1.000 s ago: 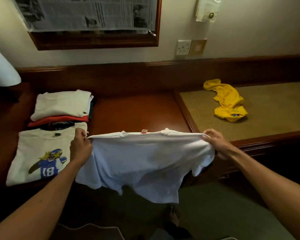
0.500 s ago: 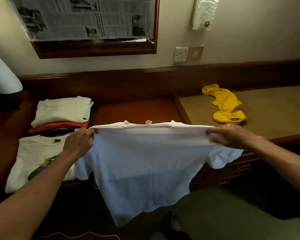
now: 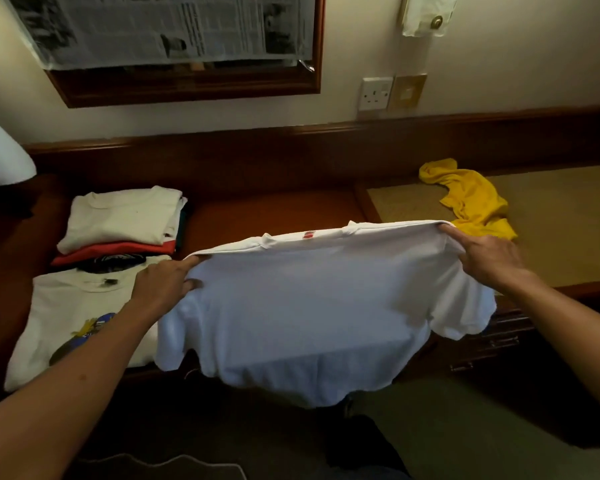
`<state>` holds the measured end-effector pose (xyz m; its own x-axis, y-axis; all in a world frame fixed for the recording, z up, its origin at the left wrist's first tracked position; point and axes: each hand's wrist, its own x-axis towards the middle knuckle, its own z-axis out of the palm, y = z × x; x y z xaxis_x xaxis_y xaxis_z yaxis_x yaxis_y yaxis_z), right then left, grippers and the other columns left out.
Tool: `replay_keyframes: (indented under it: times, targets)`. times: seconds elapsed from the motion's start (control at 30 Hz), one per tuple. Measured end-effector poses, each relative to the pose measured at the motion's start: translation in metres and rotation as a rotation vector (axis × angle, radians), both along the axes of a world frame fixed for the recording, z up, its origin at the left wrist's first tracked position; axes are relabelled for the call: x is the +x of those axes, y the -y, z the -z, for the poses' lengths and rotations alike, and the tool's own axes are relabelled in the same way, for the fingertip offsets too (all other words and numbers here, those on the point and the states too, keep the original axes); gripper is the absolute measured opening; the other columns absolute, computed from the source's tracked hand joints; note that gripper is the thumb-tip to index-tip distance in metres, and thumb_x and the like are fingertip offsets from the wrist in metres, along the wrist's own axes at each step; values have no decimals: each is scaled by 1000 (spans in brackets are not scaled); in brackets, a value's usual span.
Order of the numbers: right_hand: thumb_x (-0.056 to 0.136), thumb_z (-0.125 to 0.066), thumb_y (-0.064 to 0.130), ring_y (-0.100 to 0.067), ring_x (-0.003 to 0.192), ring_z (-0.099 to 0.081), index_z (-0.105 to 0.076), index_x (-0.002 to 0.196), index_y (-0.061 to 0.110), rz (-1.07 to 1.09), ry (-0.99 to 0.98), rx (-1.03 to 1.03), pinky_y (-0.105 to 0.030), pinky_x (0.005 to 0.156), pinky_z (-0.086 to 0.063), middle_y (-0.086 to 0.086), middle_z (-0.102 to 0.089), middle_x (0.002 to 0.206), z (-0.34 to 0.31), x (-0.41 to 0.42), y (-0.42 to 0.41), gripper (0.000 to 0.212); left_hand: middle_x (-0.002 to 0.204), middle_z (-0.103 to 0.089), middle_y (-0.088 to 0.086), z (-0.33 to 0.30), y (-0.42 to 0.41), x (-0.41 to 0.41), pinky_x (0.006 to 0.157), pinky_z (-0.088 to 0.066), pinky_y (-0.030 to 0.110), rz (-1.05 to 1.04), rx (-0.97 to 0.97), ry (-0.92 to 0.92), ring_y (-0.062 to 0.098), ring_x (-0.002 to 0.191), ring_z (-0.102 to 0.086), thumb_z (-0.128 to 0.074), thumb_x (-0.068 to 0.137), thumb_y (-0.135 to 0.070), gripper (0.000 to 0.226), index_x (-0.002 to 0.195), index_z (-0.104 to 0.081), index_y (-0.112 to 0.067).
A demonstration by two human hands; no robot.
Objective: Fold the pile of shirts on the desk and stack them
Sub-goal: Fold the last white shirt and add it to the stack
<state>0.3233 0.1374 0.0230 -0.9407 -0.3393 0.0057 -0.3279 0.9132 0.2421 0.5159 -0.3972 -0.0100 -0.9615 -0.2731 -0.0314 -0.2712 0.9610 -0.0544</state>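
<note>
Now, step in hand: spreading out the white shirt (image 3: 312, 306) for laying flat on the desk (image 3: 267, 216), by judgement.
Shirt position: held in the air at the desk's near edge, shoulder line uppermost, body hanging down past the edge toward 6 o'clock.
Long axis: shoulder line stretched taut from 9 o'clock to 3 o'clock, right end a little higher.
Left hand (image 3: 163, 285): pinching the left shoulder corner, thumb under and fingers curled over the cloth.
Right hand (image 3: 489, 258): pinching the right shoulder corner, forefinger stretched along the top seam, other fingers curled into the fabric.
Nearer hand: neither; one at each end, shirt hanging between and below.
Bare desk: lying toward 12 o'clock of the shirt, just beyond the collar.
Folded stack (image 3: 122, 220): at 10 o'clock, cream shirt on top, red beneath.
Printed shirt (image 3: 66, 323): flat at 8 o'clock, partly under the left forearm; blue and yellow print, figures unreadable here.
Yellow shirt (image 3: 471, 199): crumpled at 2 o'clock, not yet folded.
Collar label (image 3: 309, 234): small red tag, writing too small to read.
Newspaper (image 3: 174, 26): above, text illegible.
</note>
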Motion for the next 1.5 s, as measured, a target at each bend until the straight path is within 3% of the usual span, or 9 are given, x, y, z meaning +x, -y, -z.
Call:
replay_keyframes:
  times: [0.1, 0.3, 0.47, 0.73, 0.93, 1.03, 1.17, 1.33, 1.5]
  targets:
    - [95, -52, 20, -21, 62, -49, -13, 152, 45, 25, -38, 81, -35, 70, -40, 1, -39, 61, 0, -37, 15, 73, 94, -68, 12, -1, -1, -33, 69, -50, 38, -4, -13, -19, 32, 88, -66, -61, 88, -53, 58, 142, -44, -39]
    - [92, -54, 6, -23, 63, -51, -14, 152, 42, 72, 80, -158, -29, 46, -37, -9, -53, 82, 22, -137, 33, 81, 106, -65, 15, 9, 5, -121, 78, -51, 43, -2, -2, -8, 36, 93, -64, -63, 88, -49, 57, 141, -47, -33]
    - [89, -56, 10, -25, 67, -58, -9, 153, 42, 24, 236, -148, -37, 53, -52, -7, -55, 84, 41, -211, 58, 85, 115, -57, 11, 15, 18, -185, 82, -49, 39, -69, -33, 141, 31, 100, -62, -61, 90, -49, 66, 148, -29, -42]
    - [92, -51, 11, -22, 69, -56, -2, 151, 45, -13, 394, -135, -32, 58, -46, -10, -57, 90, 78, -292, 104, 84, 110, -66, 4, 37, 56, -246, 78, -52, 33, -128, -20, 257, 23, 95, -65, -64, 84, -54, 81, 149, -17, -47]
    - [83, -54, 9, -34, 83, -63, 1, 149, 47, 52, 451, -183, -44, 74, -56, -15, -63, 98, 104, -340, 119, 94, 111, -66, 3, 50, 70, -299, 80, -51, 34, -118, -71, 328, 23, 98, -65, -62, 85, -53, 82, 149, -10, -50]
    - [93, -50, 12, -37, 105, -60, -2, 150, 48, 134, 518, -259, -51, 93, -50, -18, -59, 123, 119, -356, 132, 83, 113, -66, 5, 70, 76, -325, 81, -54, 33, -111, -38, 399, 24, 95, -65, -63, 83, -54, 88, 148, -4, -53]
    - [102, -47, 14, -38, 134, -40, -22, 153, 14, 212, 659, -297, -43, 112, -31, -21, -35, 152, 144, -359, 146, 57, 124, -62, 8, 104, 75, -353, 87, -52, 36, -73, -21, 469, 26, 105, -62, -60, 85, -47, 87, 151, -3, -48]
    - [89, -63, 8, -43, 120, -51, -30, 150, 8, 280, 532, -328, -46, 99, -43, -27, -49, 137, 156, -368, 155, 69, 139, -50, 8, 139, 69, -374, 89, -51, 39, -164, 102, 538, 29, 112, -56, -51, 83, -38, 83, 152, -5, -44]
    - [88, -63, 23, -48, 122, -43, -38, 146, 12, 228, 181, -372, -61, 100, -33, -27, -48, 134, 144, -339, 145, 64, 147, -31, 14, 116, 29, -352, 106, -32, 51, -226, -36, 378, 32, 136, -29, -54, 90, -44, 72, 152, -20, -32]
